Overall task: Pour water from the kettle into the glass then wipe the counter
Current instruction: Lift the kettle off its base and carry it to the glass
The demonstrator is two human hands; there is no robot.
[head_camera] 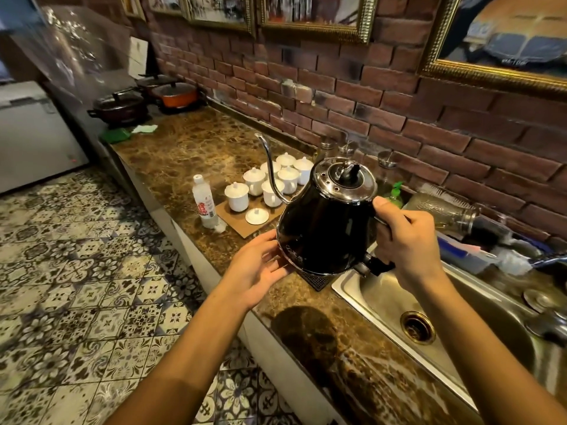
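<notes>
White cups (270,182) crowd counter (196,142) beyond kettle (325,228).

Brick wall (337,96), patterned tile floor (76,271), framed pictures (313,10).

You have little to read here. The plastic bottle (206,201), left of the white cups (266,182), carries a red-lettered label too blurred to read. Pale markings low on the kettle (325,222) stay illegible too.
</notes>
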